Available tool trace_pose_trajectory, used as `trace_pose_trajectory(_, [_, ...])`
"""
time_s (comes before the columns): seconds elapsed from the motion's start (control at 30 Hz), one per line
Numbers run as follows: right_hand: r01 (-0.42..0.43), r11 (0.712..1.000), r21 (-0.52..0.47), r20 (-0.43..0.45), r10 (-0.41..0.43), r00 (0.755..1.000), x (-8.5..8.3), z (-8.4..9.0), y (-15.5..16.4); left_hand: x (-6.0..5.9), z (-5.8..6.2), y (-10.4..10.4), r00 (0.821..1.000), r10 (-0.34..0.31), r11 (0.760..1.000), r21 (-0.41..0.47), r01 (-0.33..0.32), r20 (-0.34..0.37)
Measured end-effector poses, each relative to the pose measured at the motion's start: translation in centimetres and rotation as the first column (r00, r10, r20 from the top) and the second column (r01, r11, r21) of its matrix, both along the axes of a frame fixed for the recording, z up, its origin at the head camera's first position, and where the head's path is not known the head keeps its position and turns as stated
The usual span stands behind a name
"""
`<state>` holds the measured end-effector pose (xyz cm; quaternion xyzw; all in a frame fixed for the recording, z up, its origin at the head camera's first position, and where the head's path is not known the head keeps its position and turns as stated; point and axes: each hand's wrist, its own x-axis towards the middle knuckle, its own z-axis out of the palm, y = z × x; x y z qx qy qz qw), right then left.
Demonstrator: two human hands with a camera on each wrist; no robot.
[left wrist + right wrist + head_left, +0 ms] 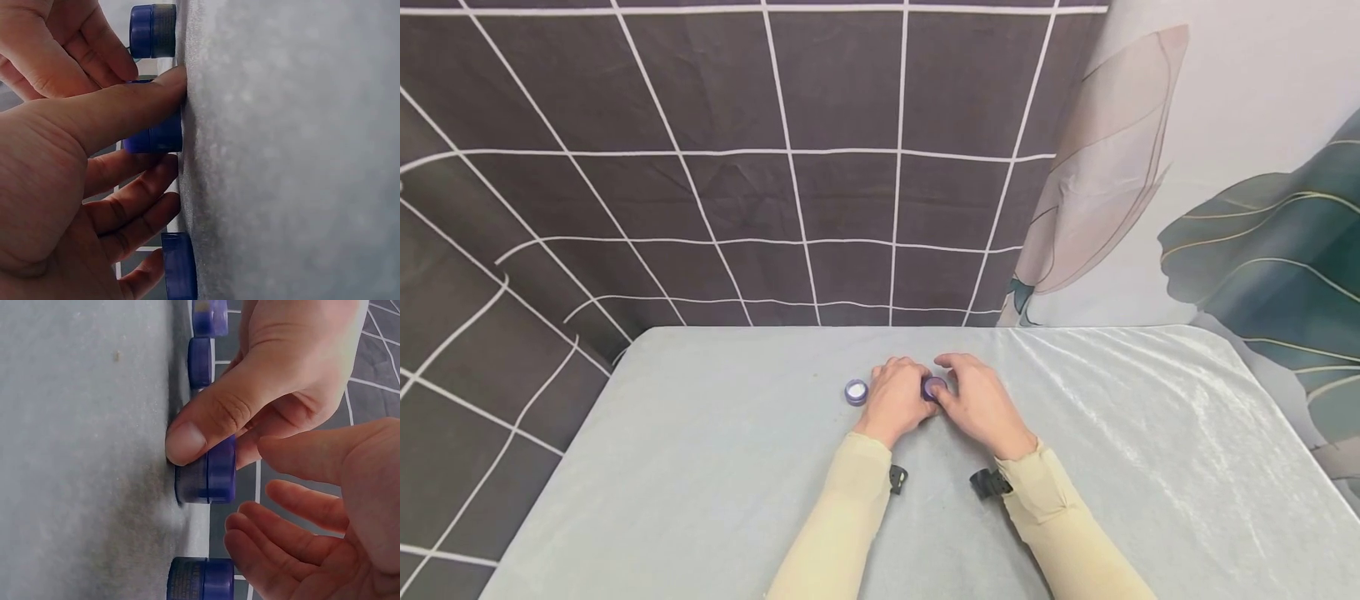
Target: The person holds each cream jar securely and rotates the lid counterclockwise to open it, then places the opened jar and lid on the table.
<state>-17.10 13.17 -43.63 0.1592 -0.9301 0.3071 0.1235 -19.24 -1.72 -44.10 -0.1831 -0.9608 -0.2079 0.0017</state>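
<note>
left hand (897,398): curled round a small blue jar (933,387) — thumb tip pressed to the cloth (700,467) beside it, fingers wrapped behind, as seen in the left wrist view (153,139).
right hand (977,402): held just beside the jar on its right; fingers loosely bent and apart in the right wrist view (325,512), nothing gripped. Contact with the jar cannot be told.
jar: upright on the cloth near the table's middle, between the two hands; dark body, blue lid (206,470).
second jar (201,579): stood on the cloth next to the held one, on the right hand's side; also seen at the top of the left wrist view (153,30).
cap (856,392): round, blue rim, pale top — lying on the cloth just left of the left hand, apart from it.
further blue pieces: two more seen in a row past the left hand in the right wrist view (200,361); what they are cannot be told.
backdrop: dark grid-pattern sheet (737,167) behind the table, leaf-print sheet (1225,208) to the right.
sleeves: beige, both forearms covered (842,517).
</note>
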Motion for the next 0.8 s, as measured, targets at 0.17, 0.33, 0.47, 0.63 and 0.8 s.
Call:
trace_pose_trajectory(0.17, [-0.003, 1.000, 0.002, -0.006, 0.003, 1.000, 0.01, 0.00, -0.03, -0.05, 0.02, 0.01, 1.000, -0.004, 1.000, 0.002, 0.004, -0.002])
trace_pose_trajectory(0.33, [0.005, 1.000, -0.002, 0.003, -0.005, 1.000, 0.09, 0.09, -0.16, 0.07, 0.08, -0.10, 1.000, -0.009, 1.000, 0.009, 0.009, -0.008])
trace_pose_trajectory(0.47, [0.010, 1.000, -0.007, 0.004, -0.010, 1.000, 0.15, 0.17, -0.30, 0.11, 0.07, -0.31, 1.000, -0.007, 1.000, 0.026, 0.008, -0.006])
trace_pose_trajectory(0.63, [0.019, 1.000, -0.003, 0.007, -0.019, 1.000, 0.17, 0.26, -0.45, 0.05, 0.12, -0.60, 1.000, -0.004, 0.999, 0.048, 0.005, -0.011])
trace_pose_trajectory(0.8, [0.025, 1.000, -0.006, 0.015, -0.025, 1.000, 0.22, 0.38, -0.51, 0.09, 0.28, -0.95, 1.000, -0.003, 0.997, 0.078, 0.004, -0.009])
